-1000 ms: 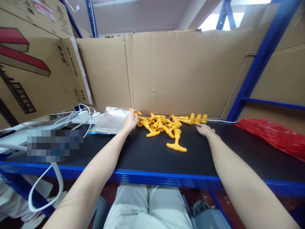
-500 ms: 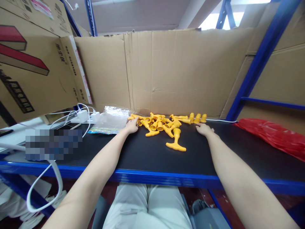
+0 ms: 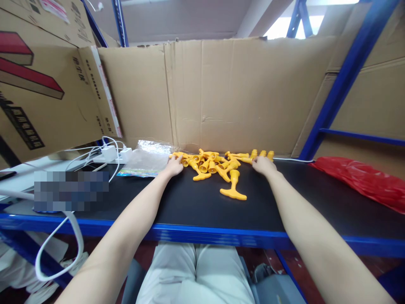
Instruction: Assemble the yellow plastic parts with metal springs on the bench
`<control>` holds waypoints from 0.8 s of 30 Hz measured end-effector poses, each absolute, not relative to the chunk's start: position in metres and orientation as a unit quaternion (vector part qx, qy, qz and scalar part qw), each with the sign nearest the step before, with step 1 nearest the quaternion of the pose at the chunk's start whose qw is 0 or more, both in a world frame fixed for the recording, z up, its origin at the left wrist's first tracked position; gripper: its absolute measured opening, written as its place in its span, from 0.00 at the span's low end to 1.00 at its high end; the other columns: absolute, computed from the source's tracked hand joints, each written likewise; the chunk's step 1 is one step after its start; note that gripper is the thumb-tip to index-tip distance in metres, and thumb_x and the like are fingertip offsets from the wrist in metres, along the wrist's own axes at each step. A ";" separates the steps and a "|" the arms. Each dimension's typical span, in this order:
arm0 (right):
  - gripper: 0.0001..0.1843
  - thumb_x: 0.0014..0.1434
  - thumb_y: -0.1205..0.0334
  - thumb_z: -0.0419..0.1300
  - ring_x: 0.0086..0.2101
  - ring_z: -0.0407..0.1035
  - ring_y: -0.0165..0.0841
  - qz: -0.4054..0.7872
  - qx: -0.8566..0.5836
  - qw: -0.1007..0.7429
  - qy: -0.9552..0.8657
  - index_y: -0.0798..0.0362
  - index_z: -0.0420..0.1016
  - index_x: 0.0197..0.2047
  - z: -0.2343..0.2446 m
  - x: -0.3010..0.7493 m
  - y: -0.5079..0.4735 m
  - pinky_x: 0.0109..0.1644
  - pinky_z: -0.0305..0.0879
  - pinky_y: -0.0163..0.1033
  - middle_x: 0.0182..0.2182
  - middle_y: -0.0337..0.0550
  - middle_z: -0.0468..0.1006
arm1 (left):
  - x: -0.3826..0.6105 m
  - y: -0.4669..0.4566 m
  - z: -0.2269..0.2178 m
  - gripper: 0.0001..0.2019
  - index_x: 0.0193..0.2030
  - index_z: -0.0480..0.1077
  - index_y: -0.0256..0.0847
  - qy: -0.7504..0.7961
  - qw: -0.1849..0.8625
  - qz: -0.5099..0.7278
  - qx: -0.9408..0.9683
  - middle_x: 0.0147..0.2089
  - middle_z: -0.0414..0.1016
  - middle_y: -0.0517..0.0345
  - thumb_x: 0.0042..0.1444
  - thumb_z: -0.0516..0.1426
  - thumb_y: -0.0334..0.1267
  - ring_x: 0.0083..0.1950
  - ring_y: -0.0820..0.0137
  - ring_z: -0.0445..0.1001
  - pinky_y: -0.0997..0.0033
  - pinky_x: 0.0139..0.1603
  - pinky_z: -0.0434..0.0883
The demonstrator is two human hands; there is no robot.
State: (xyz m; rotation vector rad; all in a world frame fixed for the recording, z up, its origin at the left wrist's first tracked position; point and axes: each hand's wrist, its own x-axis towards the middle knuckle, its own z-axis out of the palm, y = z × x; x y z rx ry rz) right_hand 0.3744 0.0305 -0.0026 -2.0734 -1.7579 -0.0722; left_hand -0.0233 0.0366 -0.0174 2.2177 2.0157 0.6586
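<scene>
Yellow T-shaped plastic handles, each with a cup-like end, lie in a loose pile on the black tabletop. One of them sits apart at the front, its crossbar towards me. At the pile's left end, my left hand has its fingers closed on a yellow handle that is mostly hidden. Several yellow cup ends stand in a row at the right, close to the cardboard. My right hand is closed around the lower part of one in that row, and its fingertips are partly hidden.
Left of the pile lies a clear plastic bag. Beyond it are white chargers with tangled cables. A red plastic bag lies at the right. A cardboard wall closes the back, and a blue edge runs along the front.
My right hand has moved left and slightly farther in, from beside the standing yellow pieces onto them. My left hand has barely shifted at the pile's left end.
</scene>
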 end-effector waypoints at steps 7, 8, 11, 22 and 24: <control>0.18 0.60 0.60 0.49 0.45 0.69 0.38 -0.025 -0.617 0.290 -0.731 0.56 0.74 0.48 0.008 0.332 0.029 0.51 0.62 0.43 0.46 0.52 0.75 | -0.020 0.030 -0.019 0.29 0.67 0.49 0.42 0.669 0.014 0.178 0.722 0.68 0.49 0.43 0.58 0.46 0.44 0.69 0.53 0.48 0.54 0.64 0.52; 0.18 0.60 0.60 0.50 0.46 0.69 0.38 -0.016 -0.603 0.297 -0.740 0.56 0.74 0.49 0.008 0.328 0.028 0.52 0.62 0.42 0.47 0.51 0.74 | -0.019 0.030 -0.019 0.29 0.68 0.48 0.43 0.670 0.015 0.177 0.721 0.68 0.49 0.42 0.59 0.45 0.44 0.69 0.53 0.48 0.54 0.63 0.52; 0.17 0.59 0.62 0.51 0.47 0.69 0.36 0.051 -0.567 0.294 -0.768 0.53 0.76 0.47 0.007 0.318 0.025 0.53 0.62 0.42 0.47 0.48 0.75 | -0.017 0.028 -0.016 0.29 0.68 0.47 0.43 0.674 0.014 0.180 0.716 0.67 0.51 0.42 0.61 0.43 0.45 0.68 0.54 0.50 0.55 0.63 0.52; 0.20 0.57 0.72 0.46 0.48 0.69 0.35 0.080 -0.576 0.250 -0.774 0.56 0.76 0.44 0.008 0.305 0.021 0.54 0.61 0.40 0.48 0.45 0.76 | -0.011 0.018 -0.004 0.27 0.65 0.54 0.37 0.693 0.003 0.234 0.682 0.63 0.56 0.39 0.61 0.41 0.45 0.65 0.55 0.56 0.57 0.62 0.56; 0.19 0.61 0.67 0.45 0.47 0.69 0.37 0.054 -0.559 0.242 -0.792 0.54 0.76 0.44 0.005 0.300 0.022 0.53 0.62 0.42 0.47 0.46 0.77 | -0.010 0.017 -0.003 0.26 0.64 0.55 0.37 0.694 0.006 0.233 0.681 0.63 0.56 0.39 0.61 0.42 0.45 0.65 0.55 0.56 0.57 0.61 0.57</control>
